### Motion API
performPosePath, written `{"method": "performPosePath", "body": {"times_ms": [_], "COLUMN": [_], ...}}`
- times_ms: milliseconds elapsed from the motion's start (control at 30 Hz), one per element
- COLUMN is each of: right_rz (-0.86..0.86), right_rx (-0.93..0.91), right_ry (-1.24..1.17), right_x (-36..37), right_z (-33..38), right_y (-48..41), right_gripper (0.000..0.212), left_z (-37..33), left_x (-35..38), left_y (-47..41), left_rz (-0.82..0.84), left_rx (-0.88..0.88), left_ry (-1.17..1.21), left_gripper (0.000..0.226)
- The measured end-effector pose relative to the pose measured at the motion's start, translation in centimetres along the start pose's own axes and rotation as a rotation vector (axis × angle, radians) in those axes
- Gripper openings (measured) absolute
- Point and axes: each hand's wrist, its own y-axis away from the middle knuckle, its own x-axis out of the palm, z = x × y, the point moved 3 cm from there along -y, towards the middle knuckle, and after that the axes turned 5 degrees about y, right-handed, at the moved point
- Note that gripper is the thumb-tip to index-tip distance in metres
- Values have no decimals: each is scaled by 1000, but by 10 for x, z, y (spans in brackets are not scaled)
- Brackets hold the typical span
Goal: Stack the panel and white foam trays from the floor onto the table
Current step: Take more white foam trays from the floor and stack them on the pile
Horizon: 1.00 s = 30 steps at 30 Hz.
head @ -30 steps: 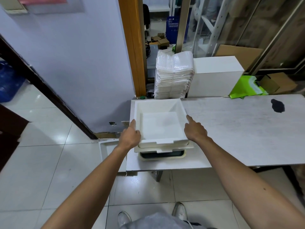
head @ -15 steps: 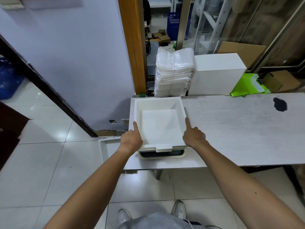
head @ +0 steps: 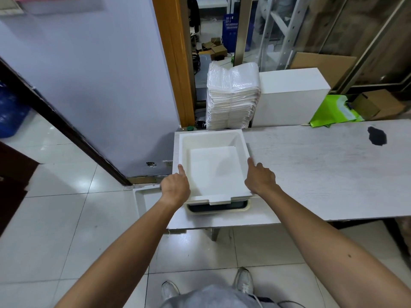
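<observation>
Between the left grip (head: 175, 188) and right grip (head: 260, 181), a seemingly dark panel (head: 216, 207) lies on the surface (head: 322, 174); leftward, a foam tray (head: 142, 200) on the floor (head: 66, 230).

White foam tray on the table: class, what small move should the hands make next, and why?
Probably let go. The white foam tray sits level over the panel on the table, with the left hand and right hand holding its sides, and a second foam tray lies on the floor beside the table.

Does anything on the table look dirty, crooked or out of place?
A black blotch marks the pale table near its right end, like a stain or damage. The white foam tray sits offset on the panel, whose near edge sticks out beneath it.
</observation>
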Motion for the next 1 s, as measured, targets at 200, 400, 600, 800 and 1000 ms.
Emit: {"method": "performPosePath", "body": {"times_ms": [200, 400, 600, 800, 1000], "right_rz": [-9, -21, -17, 52, 80], "right_rx": [-38, -30, -24, -27, -58], "right_ry": [37, -41, -59, -158, -103], "right_x": [7, 18, 22, 27, 16], "right_z": [-1, -2, -1, -5, -4], "right_y": [-1, 4, 6, 6, 7], "right_gripper": [76, 83, 86, 90, 84], "left_z": [10, 4, 7, 15, 21], "left_x": [10, 14, 17, 19, 13], "left_y": [0, 3, -2, 3, 1], "left_rz": [-63, -60, -20, -3, -14], "left_rx": [37, 35, 25, 27, 47], "left_ry": [16, 72, 144, 225, 236], "left_gripper": [71, 72, 76, 80, 74]}}
